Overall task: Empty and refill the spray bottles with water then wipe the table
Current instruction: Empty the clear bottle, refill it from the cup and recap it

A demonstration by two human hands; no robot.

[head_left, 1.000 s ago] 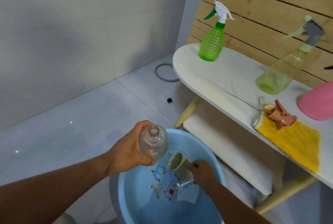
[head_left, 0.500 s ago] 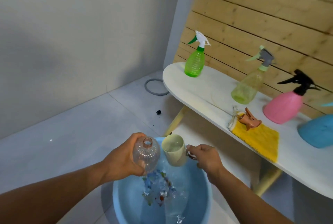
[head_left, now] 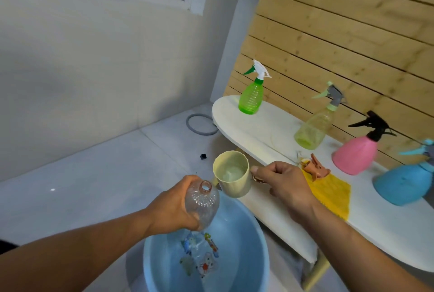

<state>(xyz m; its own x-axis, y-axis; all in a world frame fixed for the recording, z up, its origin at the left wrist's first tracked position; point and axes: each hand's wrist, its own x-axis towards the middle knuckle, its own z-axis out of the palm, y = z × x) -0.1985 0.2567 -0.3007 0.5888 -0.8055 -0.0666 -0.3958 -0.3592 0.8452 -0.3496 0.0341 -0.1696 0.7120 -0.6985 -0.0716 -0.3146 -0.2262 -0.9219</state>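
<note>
My left hand (head_left: 171,205) grips a clear uncapped spray bottle (head_left: 202,202), mouth tilted up, over the blue basin (head_left: 249,233) of water. My right hand (head_left: 284,186) holds a cream cup (head_left: 232,176) by its handle; the cup has water in it and sits just right of the bottle's mouth. On the white table (head_left: 270,136) stand a green spray bottle (head_left: 252,94), a pale yellow-green one (head_left: 314,127), a pink one (head_left: 359,153) and a blue one (head_left: 404,181). A loose orange sprayer head (head_left: 315,169) lies on a yellow cloth (head_left: 328,193).
A wooden slat wall (head_left: 340,45) backs the table. A grey ring (head_left: 202,125) and a small black object (head_left: 203,156) lie on the tiled floor. A lower shelf (head_left: 288,242) runs under the tabletop, beside the basin.
My right hand lifted the cup out of the basin, full of water, up beside the bottle's mouth. My view has risen, bringing the pink and blue bottles into sight.
</note>
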